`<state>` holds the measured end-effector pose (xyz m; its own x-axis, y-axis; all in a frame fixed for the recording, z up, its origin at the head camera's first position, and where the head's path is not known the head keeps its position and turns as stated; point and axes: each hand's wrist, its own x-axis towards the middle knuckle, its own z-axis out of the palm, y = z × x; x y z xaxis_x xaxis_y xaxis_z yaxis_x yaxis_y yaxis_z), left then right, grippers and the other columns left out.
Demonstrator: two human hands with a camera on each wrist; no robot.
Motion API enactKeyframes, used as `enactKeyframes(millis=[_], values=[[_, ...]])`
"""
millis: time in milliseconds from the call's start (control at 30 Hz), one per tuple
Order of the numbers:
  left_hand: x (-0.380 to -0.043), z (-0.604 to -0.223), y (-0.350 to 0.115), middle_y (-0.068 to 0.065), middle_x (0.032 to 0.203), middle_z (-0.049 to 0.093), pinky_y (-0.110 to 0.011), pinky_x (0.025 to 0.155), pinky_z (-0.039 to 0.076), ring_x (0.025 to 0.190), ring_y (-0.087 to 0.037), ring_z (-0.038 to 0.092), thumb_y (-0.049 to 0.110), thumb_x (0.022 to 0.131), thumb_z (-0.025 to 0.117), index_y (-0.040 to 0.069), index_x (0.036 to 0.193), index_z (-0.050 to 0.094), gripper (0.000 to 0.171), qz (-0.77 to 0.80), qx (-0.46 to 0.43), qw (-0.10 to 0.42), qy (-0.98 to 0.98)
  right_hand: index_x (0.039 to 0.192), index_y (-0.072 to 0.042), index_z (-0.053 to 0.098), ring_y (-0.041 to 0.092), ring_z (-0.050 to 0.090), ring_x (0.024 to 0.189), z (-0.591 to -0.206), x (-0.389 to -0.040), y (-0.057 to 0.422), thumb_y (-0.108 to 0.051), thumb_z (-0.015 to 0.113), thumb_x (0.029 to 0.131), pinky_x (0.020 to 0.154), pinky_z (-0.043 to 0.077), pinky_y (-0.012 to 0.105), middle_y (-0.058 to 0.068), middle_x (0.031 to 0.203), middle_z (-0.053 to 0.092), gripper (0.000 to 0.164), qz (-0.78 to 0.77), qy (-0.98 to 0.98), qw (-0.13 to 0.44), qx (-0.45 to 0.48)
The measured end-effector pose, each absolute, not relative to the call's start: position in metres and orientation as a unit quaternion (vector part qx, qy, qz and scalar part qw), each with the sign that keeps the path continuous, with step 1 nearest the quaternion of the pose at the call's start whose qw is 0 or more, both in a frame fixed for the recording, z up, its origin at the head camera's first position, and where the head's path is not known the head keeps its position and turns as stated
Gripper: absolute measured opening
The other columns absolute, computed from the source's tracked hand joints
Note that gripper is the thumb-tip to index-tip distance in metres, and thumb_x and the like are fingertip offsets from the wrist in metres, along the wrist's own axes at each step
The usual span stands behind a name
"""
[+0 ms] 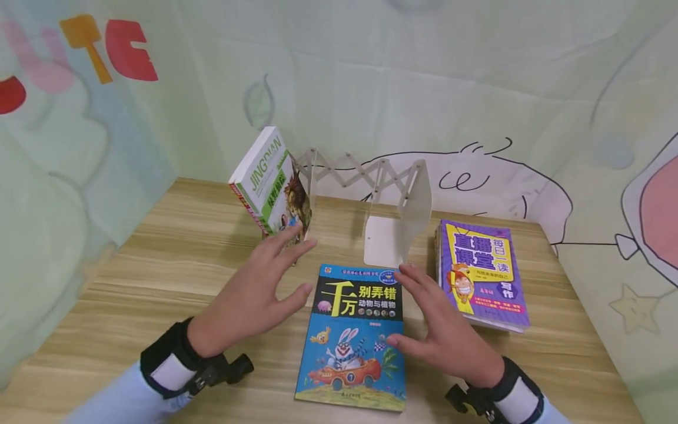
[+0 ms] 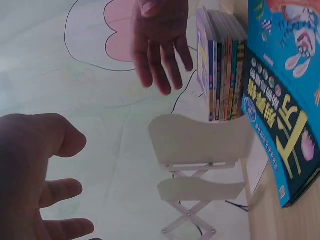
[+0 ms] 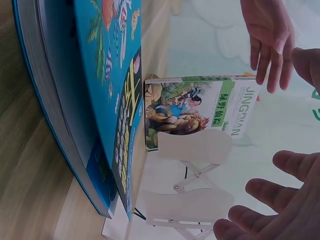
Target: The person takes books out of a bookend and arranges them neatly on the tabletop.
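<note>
A blue children's book (image 1: pixel 349 347) with a rabbit in a car on its cover lies flat at the front of the table. My left hand (image 1: pixel 259 288) hovers left of it, fingers spread and holding nothing. To its right, my right hand (image 1: pixel 445 330) is held over the book's right edge, fingers loosely extended; whether it touches the cover cannot be told. In the right wrist view the cover of the blue book (image 3: pixel 107 100) stands slightly raised from its pages. Behind it is a white expandable bookend (image 1: pixel 384 238), with upright books (image 1: pixel 270 182) against its left side.
A stack of books with a purple cover (image 1: pixel 482 277) lies right of the bookend. The wooden table (image 1: pixel 148 265) meets a printed cloth wall (image 1: pixel 339 76) behind and at both sides. A small wrist camera (image 1: pixel 241 368) sticks out from my left wrist.
</note>
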<state>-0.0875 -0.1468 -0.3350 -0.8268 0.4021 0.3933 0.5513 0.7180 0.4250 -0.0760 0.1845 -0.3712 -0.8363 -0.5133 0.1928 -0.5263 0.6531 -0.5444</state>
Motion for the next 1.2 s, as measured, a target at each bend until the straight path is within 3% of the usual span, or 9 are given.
enactKeyframes(millis=[333, 467, 633, 767, 967, 1200], values=[[-0.137, -0.291, -0.176, -0.023, 0.157, 0.036, -0.067, 0.100, 0.044, 0.138, -0.046, 0.040, 0.024, 0.093, 0.064, 0.004, 0.144, 0.051, 0.056, -0.225, -0.188, 0.240, -0.925, 0.157, -0.027, 0.029, 0.033, 0.026, 0.150, -0.377, -0.075, 0.186, -0.043, 0.079, 0.085, 0.110, 0.036, 0.066, 0.002, 0.165, 0.024, 0.090, 0.312, -0.907, 0.003, 0.282], [-0.163, -0.283, -0.184, -0.031, 0.152, 0.038, -0.063, 0.112, 0.035, 0.139, -0.049, 0.037, 0.023, 0.093, 0.062, -0.003, 0.142, 0.050, 0.058, -0.194, -0.172, 0.276, -0.925, 0.157, -0.024, 0.031, 0.033, 0.027, 0.150, -0.379, -0.074, 0.186, -0.041, 0.079, 0.085, 0.109, 0.037, 0.066, 0.002, 0.165, 0.025, 0.089, 0.315, -0.908, -0.002, 0.277], [-0.192, -0.285, -0.184, -0.039, 0.151, 0.034, -0.058, 0.121, 0.022, 0.144, -0.051, 0.029, 0.030, 0.095, 0.057, -0.005, 0.147, 0.043, 0.064, -0.116, -0.129, 0.253, -0.952, 0.157, -0.027, 0.031, 0.031, 0.028, 0.150, -0.381, -0.073, 0.185, -0.040, 0.080, 0.085, 0.108, 0.039, 0.064, 0.001, 0.165, 0.025, 0.088, 0.327, -0.907, -0.015, 0.265], [-0.204, -0.294, -0.179, -0.040, 0.148, 0.038, -0.062, 0.120, 0.018, 0.143, -0.053, 0.029, 0.030, 0.095, 0.058, -0.004, 0.140, 0.051, 0.057, -0.047, -0.100, 0.224, -0.968, 0.156, -0.033, 0.029, 0.030, 0.027, 0.150, -0.381, -0.074, 0.185, -0.039, 0.080, 0.085, 0.109, 0.039, 0.063, -0.002, 0.165, 0.024, 0.088, 0.330, -0.905, -0.015, 0.268], [-0.204, -0.303, -0.175, -0.038, 0.139, 0.049, -0.062, 0.121, 0.017, 0.137, -0.052, 0.039, 0.013, 0.090, 0.064, -0.005, 0.115, 0.064, 0.031, 0.006, -0.102, 0.276, -0.956, 0.156, -0.039, 0.027, 0.029, 0.028, 0.150, -0.382, -0.074, 0.187, -0.037, 0.078, 0.087, 0.109, 0.039, 0.062, -0.004, 0.164, 0.025, 0.085, 0.341, -0.900, -0.021, 0.270], [-0.201, -0.305, -0.168, -0.039, 0.142, 0.046, -0.057, 0.124, 0.013, 0.137, -0.051, 0.040, 0.008, 0.091, 0.065, -0.003, 0.118, 0.064, 0.030, 0.007, -0.122, 0.269, -0.955, 0.155, -0.038, 0.029, 0.031, 0.027, 0.150, -0.381, -0.074, 0.187, -0.035, 0.076, 0.089, 0.110, 0.037, 0.064, -0.001, 0.165, 0.025, 0.082, 0.349, -0.897, -0.029, 0.271]])
